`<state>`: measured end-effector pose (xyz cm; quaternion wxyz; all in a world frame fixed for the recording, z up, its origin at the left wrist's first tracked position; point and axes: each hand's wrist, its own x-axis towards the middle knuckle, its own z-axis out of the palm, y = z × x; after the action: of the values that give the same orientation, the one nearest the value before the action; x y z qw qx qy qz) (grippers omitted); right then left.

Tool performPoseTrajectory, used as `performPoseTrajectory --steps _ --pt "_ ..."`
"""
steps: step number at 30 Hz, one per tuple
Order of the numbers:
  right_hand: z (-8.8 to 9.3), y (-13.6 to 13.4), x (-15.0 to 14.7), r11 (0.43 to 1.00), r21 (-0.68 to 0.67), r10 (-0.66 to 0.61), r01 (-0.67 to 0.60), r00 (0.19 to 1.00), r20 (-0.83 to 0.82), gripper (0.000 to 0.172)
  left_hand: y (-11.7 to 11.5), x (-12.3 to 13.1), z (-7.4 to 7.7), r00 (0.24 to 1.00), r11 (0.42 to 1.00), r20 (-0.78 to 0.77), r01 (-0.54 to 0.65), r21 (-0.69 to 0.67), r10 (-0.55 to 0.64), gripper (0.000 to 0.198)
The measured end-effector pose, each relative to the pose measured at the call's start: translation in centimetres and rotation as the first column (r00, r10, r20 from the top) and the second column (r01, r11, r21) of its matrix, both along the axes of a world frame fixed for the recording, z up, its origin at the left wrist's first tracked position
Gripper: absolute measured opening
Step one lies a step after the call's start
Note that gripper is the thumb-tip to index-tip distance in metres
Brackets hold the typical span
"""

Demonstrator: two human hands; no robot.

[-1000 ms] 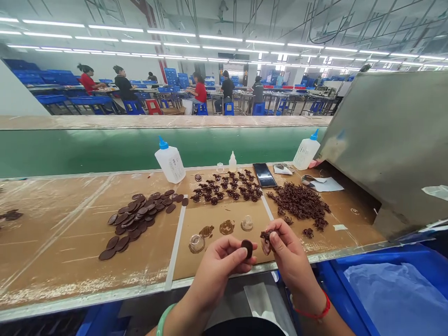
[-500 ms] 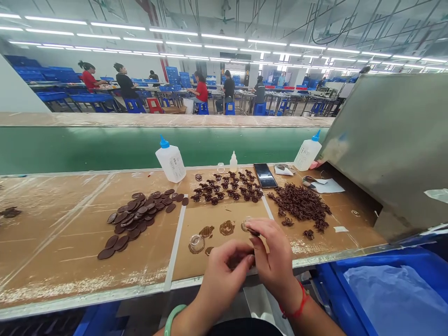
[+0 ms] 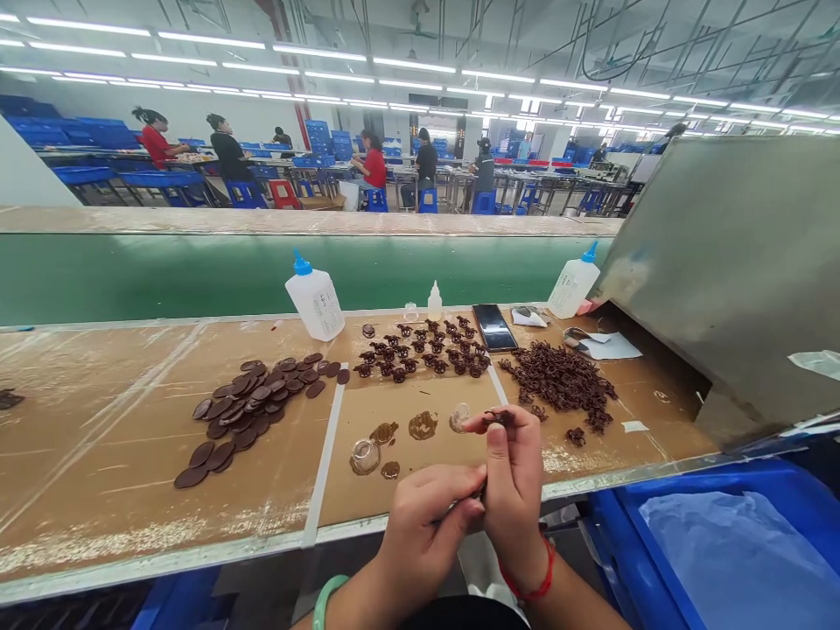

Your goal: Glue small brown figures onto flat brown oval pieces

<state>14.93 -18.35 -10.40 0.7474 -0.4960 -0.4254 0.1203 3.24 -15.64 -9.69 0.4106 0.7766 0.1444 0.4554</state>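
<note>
My left hand curls around a dark brown oval disc, which its fingers hide, close against my right hand. Between its fingertips, my right hand pinches a small brown openwork piece. Both hands are above the front edge of a cardboard sheet with brown paste smears and small clear cups. Left of it lies a pile of dark brown oval discs. Behind are spaced brown openwork pieces, and a dense heap of them is to the right.
White bottles with blue nozzles stand at the bench's back edge beside a phone. A green conveyor belt runs behind. A metal panel rises at right, above a blue crate lined with plastic. Co-workers sit at distant tables.
My hands have moved together from their separate positions. The dark disc, clearly visible in my left hand a second ago, is now hidden by my fingers.
</note>
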Motion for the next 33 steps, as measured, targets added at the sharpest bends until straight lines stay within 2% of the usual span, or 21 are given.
performPoseTrajectory --steps 2,3,6,9,11,17,21,23,27,30,33 --pt "-0.1 -0.1 -0.2 0.998 -0.033 0.044 -0.044 0.999 0.003 0.012 0.2 0.1 -0.1 0.999 0.986 0.009 -0.036 -0.162 0.038 0.020" --pt "-0.1 -0.1 -0.2 0.996 -0.051 0.073 -0.073 0.997 0.009 0.013 0.2 0.1 -0.1 0.999 0.961 0.010 -0.044 -0.272 0.049 0.021" --pt "-0.3 -0.3 -0.3 0.983 -0.094 0.160 -0.157 0.987 0.025 0.015 0.2 0.1 0.1 0.997 0.845 0.017 -0.058 -0.532 0.080 0.027" --pt "-0.1 -0.4 -0.4 0.976 -0.088 0.201 -0.198 0.979 0.031 0.016 0.1 0.2 0.5 0.987 0.769 0.032 -0.103 -0.631 0.158 0.027" --pt "0.2 -0.5 -0.4 0.977 -0.061 0.207 -0.204 0.978 0.031 0.017 0.1 0.3 0.6 0.986 0.755 0.025 -0.111 -0.647 0.167 0.024" --pt "0.6 -0.3 -0.4 0.976 -0.036 0.215 -0.214 0.977 0.013 0.017 -0.2 0.2 0.8 0.989 0.887 -0.140 -0.114 -0.448 0.056 0.020" --pt "-0.2 0.3 -0.1 0.993 -0.029 0.116 -0.117 0.993 -0.033 0.015 -0.8 -0.3 0.7 0.974 0.942 -0.226 -0.079 -0.326 0.003 0.028" --pt "-0.4 0.5 -0.1 0.999 -0.005 0.052 -0.052 0.997 -0.063 0.013 -1.1 -0.4 0.5 0.972 0.959 -0.234 -0.041 -0.281 -0.027 0.033" --pt "-0.3 0.2 -0.2 0.999 0.037 -0.011 0.016 0.990 -0.140 0.013 -1.4 -0.4 0.6 0.979 0.977 -0.202 -0.049 -0.206 0.006 0.031" --pt "0.1 -0.5 -0.5 0.999 0.042 -0.003 0.012 0.978 -0.206 0.015 -1.1 -0.4 1.0 0.981 0.991 -0.170 0.072 -0.111 -0.091 0.032" --pt "0.1 -1.3 -0.8 0.999 0.015 0.054 -0.052 0.957 -0.285 0.016 -0.7 -0.4 1.3 0.980 0.984 -0.099 0.165 -0.064 -0.171 0.031"
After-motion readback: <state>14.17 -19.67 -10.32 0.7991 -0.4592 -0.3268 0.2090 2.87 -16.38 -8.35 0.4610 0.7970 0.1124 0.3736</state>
